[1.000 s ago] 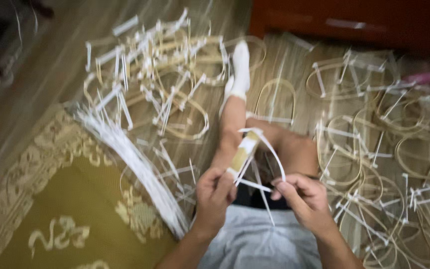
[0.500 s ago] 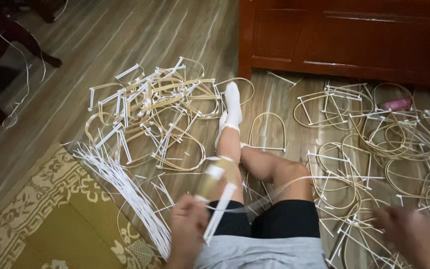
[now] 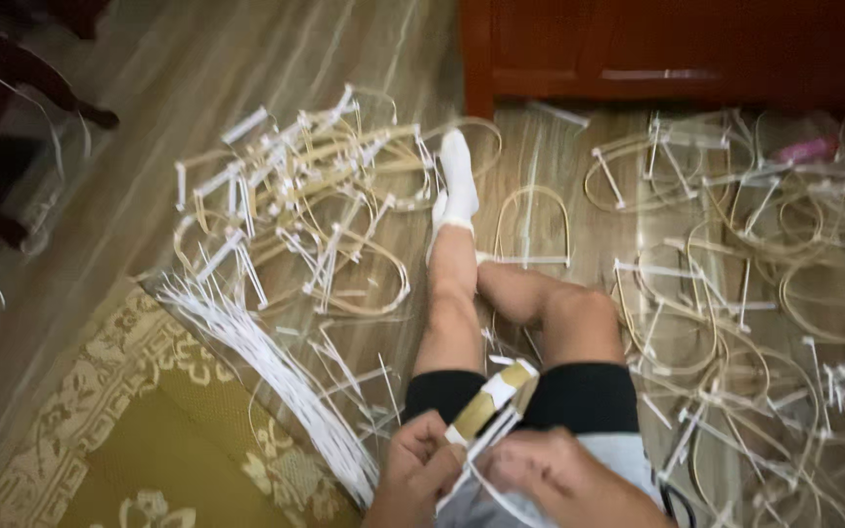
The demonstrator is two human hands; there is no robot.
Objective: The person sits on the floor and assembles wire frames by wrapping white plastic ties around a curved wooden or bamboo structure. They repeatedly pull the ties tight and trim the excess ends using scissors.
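Both hands (image 3: 481,474) gripping bamboo strip (image 3: 491,403), hoops (image 3: 735,293) crowding sides

no real pkgs, signs or screens here tbh. closest thing to a label is the small gold-and-white paper band (image 3: 494,399) wrapped round the strip at the bottom middle, over the lap. rectangular, tan/gold w/ a white patch, tilted up to the right. can't tell if anything's printed on it

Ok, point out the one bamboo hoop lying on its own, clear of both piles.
The arch-shaped hoop on the wood floor just right of the socked foot. It lies alone with a white crossbar along its base; the others overlap in tangled heaps.
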